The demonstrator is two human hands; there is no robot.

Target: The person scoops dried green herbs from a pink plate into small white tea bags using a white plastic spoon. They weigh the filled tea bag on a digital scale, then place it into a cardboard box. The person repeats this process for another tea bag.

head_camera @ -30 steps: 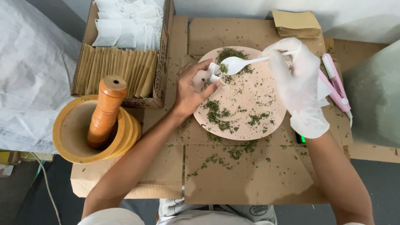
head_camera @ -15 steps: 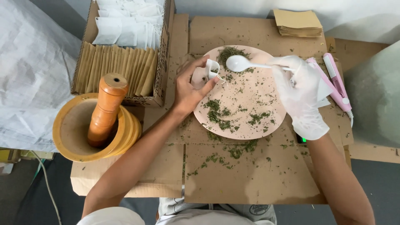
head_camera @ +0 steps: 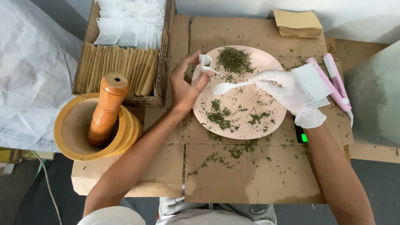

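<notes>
A small white tea bag [head_camera: 204, 63] is pinched between the thumb and fingertips of the bare left hand [head_camera: 185, 85], held up over the left rim of the pink plate [head_camera: 271, 121]. A white plastic spoon [head_camera: 227, 87] is gripped by its handle in the gloved right hand [head_camera: 291, 93], with its bowl pointing left above the middle of the plate, just beside the left hand's thumb. A heap of dried green herbs [head_camera: 235, 60] lies at the far side of the plate, and smaller clumps are scattered across its near half and over the cardboard-covered surface [head_camera: 250, 179] in front of it. Near the left edge of the surface a wooden mortar [head_camera: 73, 129] is seen, with a wooden pestle [head_camera: 107, 108] leaning inside it. At the far left corner a cardboard box [head_camera: 164, 54] holds white bags and brown envelopes. A pink sealing tool [head_camera: 335, 83] lies towards the right edge, partly hidden behind the right hand, and a stack of brown envelopes [head_camera: 298, 23] rests at the far right corner.
</notes>
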